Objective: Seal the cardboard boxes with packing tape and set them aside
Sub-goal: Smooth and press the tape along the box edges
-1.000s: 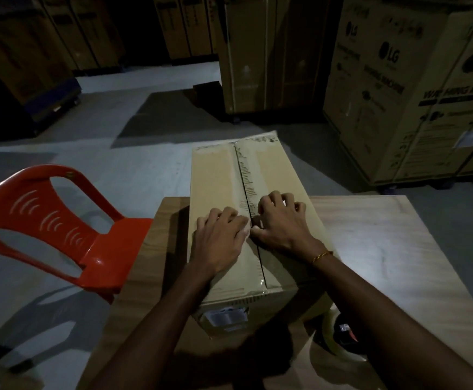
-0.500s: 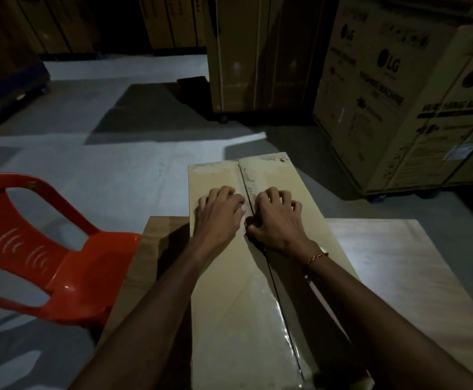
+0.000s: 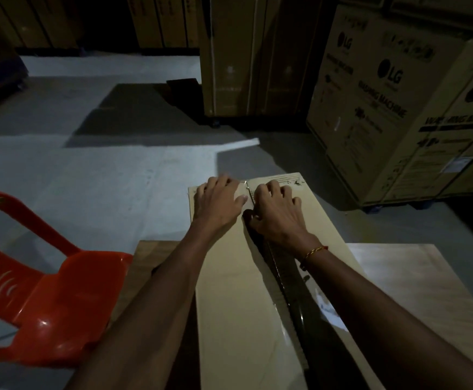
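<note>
A long tan cardboard box (image 3: 238, 305) lies on the wooden table (image 3: 415, 277), its far end jutting past the table edge. Shiny clear tape runs along its centre seam. My left hand (image 3: 218, 204) presses on the left flap near the far end, fingers slightly bent. My right hand (image 3: 277, 212) presses on the right flap just beside the seam, thumb at the seam. Both hands lie close together and hold nothing. The tape roll is out of sight.
A red plastic chair (image 3: 46, 299) stands at the table's left side. Large printed washing-machine cartons (image 3: 398, 102) are stacked at the right, a tall carton (image 3: 255, 57) stands behind, and more line the back wall. Grey floor lies beyond the table.
Both hands have slid along the seam from the box's middle to its far end. The view has shifted forward, and the tape roll at the near right has left the frame.
</note>
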`<control>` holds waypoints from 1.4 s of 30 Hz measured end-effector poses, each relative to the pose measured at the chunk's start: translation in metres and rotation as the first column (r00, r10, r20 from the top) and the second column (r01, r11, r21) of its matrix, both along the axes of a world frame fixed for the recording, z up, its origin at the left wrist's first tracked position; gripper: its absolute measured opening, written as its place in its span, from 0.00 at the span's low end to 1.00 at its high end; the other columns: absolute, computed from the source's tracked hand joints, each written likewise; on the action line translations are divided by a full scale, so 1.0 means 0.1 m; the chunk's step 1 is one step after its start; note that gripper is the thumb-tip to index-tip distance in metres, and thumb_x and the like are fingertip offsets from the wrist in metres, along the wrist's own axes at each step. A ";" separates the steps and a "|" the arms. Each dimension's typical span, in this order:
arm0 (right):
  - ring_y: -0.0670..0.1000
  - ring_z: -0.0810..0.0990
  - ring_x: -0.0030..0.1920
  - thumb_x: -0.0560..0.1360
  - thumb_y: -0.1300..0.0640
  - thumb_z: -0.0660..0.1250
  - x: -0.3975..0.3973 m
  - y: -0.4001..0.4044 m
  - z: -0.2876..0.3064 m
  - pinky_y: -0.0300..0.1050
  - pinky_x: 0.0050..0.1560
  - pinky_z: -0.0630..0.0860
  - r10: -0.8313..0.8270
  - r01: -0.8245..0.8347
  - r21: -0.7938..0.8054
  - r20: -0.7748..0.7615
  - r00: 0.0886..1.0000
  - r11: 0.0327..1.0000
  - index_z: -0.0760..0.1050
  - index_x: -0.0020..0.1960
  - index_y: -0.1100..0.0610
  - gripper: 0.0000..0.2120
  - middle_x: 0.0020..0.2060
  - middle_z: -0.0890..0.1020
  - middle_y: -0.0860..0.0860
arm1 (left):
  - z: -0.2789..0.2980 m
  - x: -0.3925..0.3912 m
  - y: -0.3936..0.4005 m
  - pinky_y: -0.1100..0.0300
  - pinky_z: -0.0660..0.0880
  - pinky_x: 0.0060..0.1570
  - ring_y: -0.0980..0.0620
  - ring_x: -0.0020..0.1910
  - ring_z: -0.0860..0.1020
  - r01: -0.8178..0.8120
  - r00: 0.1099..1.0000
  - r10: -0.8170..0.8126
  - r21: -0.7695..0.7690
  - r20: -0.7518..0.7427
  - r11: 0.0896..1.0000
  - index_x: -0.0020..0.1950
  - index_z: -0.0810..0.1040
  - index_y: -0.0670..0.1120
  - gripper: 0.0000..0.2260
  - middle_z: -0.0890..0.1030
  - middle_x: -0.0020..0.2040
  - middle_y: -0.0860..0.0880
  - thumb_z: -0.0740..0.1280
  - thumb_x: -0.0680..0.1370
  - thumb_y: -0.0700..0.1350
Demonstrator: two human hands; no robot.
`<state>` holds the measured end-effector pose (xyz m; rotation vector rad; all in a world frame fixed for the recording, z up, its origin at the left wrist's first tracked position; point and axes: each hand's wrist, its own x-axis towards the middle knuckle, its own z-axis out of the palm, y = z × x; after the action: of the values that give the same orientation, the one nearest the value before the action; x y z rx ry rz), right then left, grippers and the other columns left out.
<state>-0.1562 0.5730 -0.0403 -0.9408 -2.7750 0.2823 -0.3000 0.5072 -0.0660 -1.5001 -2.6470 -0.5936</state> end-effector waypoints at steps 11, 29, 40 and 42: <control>0.58 0.72 0.62 0.82 0.44 0.61 -0.52 0.71 -0.04 0.56 0.62 0.65 -0.003 0.002 -0.057 -0.026 1.000 0.998 0.78 0.62 0.47 0.12 0.59 0.81 0.50 | -0.10 -0.08 0.12 0.47 0.62 0.65 0.47 0.69 0.66 0.002 0.998 -0.003 -0.010 -0.059 1.000 0.70 0.73 0.53 0.18 0.70 0.69 0.49 0.58 0.83 0.58; 0.57 0.45 0.82 0.77 0.27 0.52 -0.01 0.69 -0.10 0.63 0.79 0.46 0.212 -0.218 0.012 0.185 0.959 0.976 0.40 0.83 0.48 0.44 0.83 0.49 0.51 | -0.03 -0.16 0.47 0.51 0.63 0.49 0.48 0.45 0.76 -0.066 0.998 0.066 0.006 0.013 0.998 0.54 0.74 0.51 0.10 0.80 0.48 0.50 0.54 0.86 0.51; 0.51 0.43 0.82 0.79 0.27 0.46 0.58 0.27 -0.12 0.55 0.80 0.43 0.255 -0.254 -0.030 0.221 0.941 0.967 0.45 0.84 0.50 0.42 0.83 0.46 0.48 | -0.03 0.09 0.46 0.47 0.72 0.62 0.43 0.60 0.74 -0.026 0.974 0.001 -0.107 -0.229 0.994 0.66 0.72 0.46 0.17 0.76 0.63 0.43 0.68 0.78 0.44; 0.52 0.44 0.82 0.83 0.33 0.45 0.59 0.23 -0.09 0.54 0.80 0.44 0.241 -0.239 -0.035 0.193 0.951 0.971 0.49 0.83 0.50 0.35 0.83 0.49 0.49 | -0.06 0.18 0.36 0.45 0.65 0.72 0.42 0.71 0.69 0.033 0.975 -0.057 -0.111 -0.217 0.993 0.74 0.68 0.44 0.20 0.71 0.72 0.41 0.62 0.82 0.43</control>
<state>-0.0970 0.5964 -0.0493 -0.6640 -3.0770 0.2525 -0.2819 0.5435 -0.0717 -1.5554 -2.5171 -0.2726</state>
